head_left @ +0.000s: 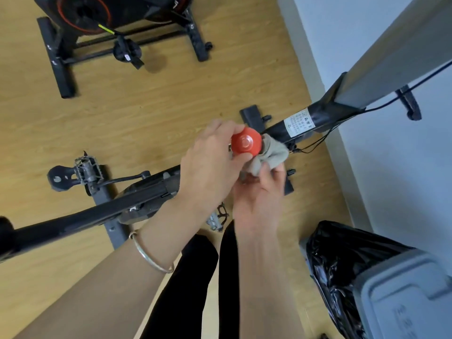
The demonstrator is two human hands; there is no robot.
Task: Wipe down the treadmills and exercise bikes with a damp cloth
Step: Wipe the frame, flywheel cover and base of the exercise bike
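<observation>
Currently the left hand (pixel 210 165) is grasping the red knob (pixel 245 143) of the exercise bike (pixel 97 211), with thumb and fingers curled round its edge. The right hand (pixel 259 194) is holding the grey cloth (pixel 274 152) bunched in its fingers. The cloth is pressing against the right side of the knob, just above the bike's black frame. A white label (pixel 299 122) is sitting on the frame tube beyond the cloth, showing a warning triangle and rows of print too small to read. A silver bangle (pixel 149 255) is circling the left wrist. A second bike (pixel 97 18), with a red ring on its flywheel cover, is standing on the wooden floor (pixel 146 106), well apart. At lower right a grey bin (pixel 403 302) lined with a black bag (pixel 342 253) is showing raised writing on its lid, blurred beyond reading.
</observation>
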